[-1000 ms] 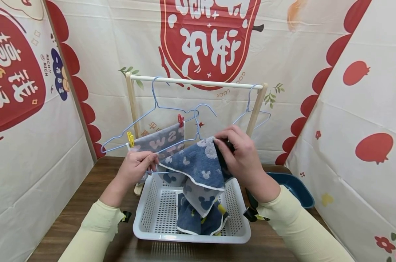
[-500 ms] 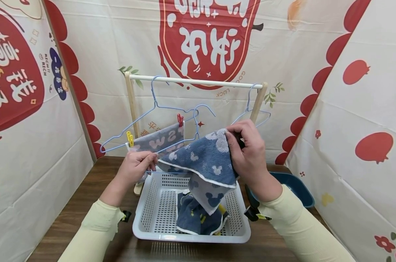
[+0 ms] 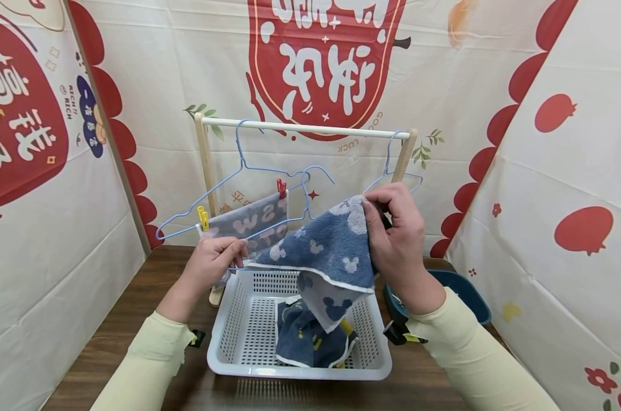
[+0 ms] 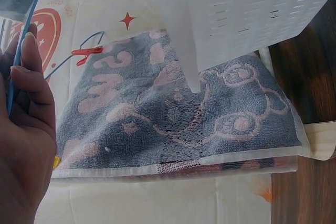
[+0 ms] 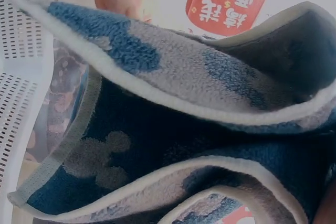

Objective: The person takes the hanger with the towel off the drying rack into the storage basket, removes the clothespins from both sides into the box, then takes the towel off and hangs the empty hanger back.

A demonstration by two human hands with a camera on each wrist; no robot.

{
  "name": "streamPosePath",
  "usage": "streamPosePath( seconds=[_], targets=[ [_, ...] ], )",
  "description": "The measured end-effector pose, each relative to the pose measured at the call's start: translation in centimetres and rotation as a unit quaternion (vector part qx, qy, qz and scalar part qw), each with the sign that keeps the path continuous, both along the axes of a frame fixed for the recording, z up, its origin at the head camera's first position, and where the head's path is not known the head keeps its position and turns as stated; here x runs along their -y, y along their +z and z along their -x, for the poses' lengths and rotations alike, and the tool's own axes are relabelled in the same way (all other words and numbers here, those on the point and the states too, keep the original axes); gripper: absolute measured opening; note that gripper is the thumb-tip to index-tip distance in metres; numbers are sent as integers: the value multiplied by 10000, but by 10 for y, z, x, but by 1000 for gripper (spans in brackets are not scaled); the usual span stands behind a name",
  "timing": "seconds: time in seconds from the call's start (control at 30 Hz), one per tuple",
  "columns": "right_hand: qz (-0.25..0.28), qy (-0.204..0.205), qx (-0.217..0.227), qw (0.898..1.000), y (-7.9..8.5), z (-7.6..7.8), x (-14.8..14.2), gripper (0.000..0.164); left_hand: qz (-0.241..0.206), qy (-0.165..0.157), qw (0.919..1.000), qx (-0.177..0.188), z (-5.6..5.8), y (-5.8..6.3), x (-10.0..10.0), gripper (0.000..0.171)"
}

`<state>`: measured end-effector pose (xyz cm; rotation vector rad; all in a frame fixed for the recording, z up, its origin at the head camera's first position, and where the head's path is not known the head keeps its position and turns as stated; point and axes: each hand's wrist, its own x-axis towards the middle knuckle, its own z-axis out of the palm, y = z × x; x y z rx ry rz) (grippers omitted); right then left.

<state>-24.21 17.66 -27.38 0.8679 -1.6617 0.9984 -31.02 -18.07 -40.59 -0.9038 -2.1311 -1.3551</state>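
My left hand [image 3: 215, 260] grips the left end of a light-blue wire hanger [image 3: 304, 200], held over the basket. A blue towel [image 3: 326, 248] with pale mouse-head shapes and white edging lies across that hanger, one flap hanging down. The fingers of my right hand [image 3: 400, 245] pinch the towel's upper right part. In the left wrist view, my left hand [image 4: 29, 108] has the blue hanger wire between thumb and fingers. Folded layers of the towel [image 5: 173, 72] fill the right wrist view and hide most of my right hand.
A white perforated basket [image 3: 300, 372] contains another dark blue towel [image 3: 307, 337]. Behind, a rack [image 3: 331, 130] carries a hanger with a grey-pink towel [image 3: 249, 220], held by yellow [image 3: 203, 218] and red [image 3: 281, 187] clothespins, and another hanger [image 3: 387, 165]. A teal basin [image 3: 459, 291] stands right.
My right hand has moved right and slightly up, drawing the towel along the hanger. The hanging flap has shifted right, uncovering more of the towel in the basket. My left hand stays put.
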Motion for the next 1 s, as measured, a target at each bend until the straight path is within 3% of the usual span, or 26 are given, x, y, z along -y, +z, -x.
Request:
streamPosePath(
  seconds=[0.5,0.83,1.0],
  targets=[
    [524,52,-47,9986,7,-12,-2,13,21,133,9998,138,3,-3,2,28],
    [406,312,222,9984,-7,-15,-2,9,55,128,9998,114,4,-3,3,28],
    [597,474,204,9969,-12,-20,-1,11,50,123,9999,87,5,-4,3,28]
  ],
)
